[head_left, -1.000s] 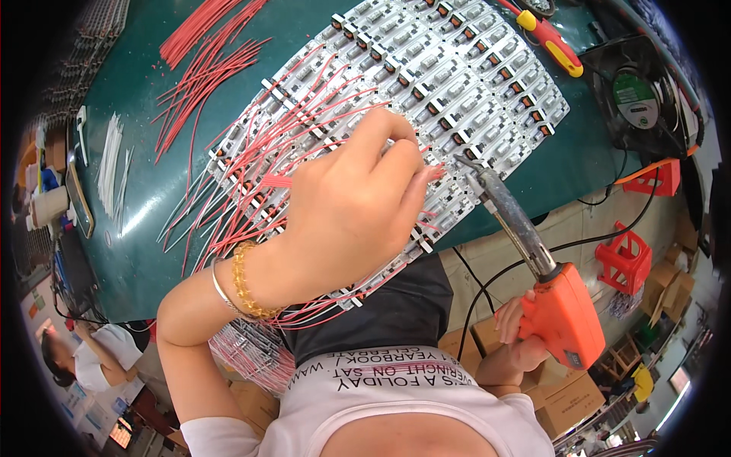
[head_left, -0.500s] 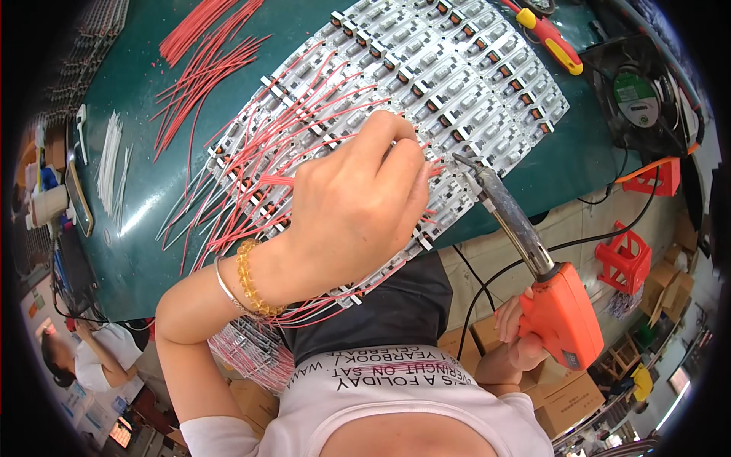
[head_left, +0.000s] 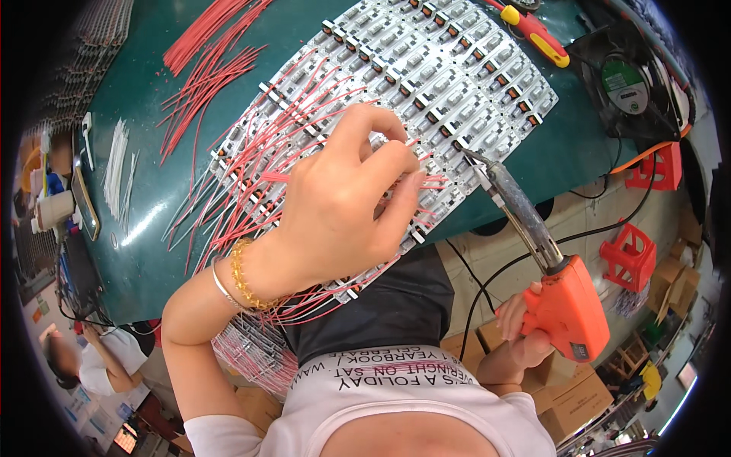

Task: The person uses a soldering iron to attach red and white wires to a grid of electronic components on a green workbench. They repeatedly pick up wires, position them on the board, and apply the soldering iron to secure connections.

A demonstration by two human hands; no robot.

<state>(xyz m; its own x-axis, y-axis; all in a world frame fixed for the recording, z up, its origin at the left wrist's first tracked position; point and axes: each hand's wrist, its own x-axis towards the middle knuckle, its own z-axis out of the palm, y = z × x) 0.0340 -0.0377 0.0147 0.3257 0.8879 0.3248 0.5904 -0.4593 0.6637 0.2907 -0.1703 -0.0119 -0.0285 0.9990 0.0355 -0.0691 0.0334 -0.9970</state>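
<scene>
So I'm watching this from my end, and the board (head_left: 483, 114) is my landmark: it lies on the green surface (head_left: 141, 282), near edge by the lap. My left hand (head_left: 343, 194) is curled over the board's near-left part, fingers seemingly pinching a small bunch of red wires (head_left: 274, 177), though the actual grip is hidden. My right hand (head_left: 525, 327) sits off the board's right side, fingers wrapped around the orange soldering iron (head_left: 575, 305), its tip at the board just right of the left hand. Touching? Can't tell.

My read: we're mid wire-soldering, partway across. Next move probably calls for pinning one wire end steady on its spot, then a short touch of the tip, thumb well clear. Spare red wires (head_left: 199, 38) lie left of the board.
</scene>
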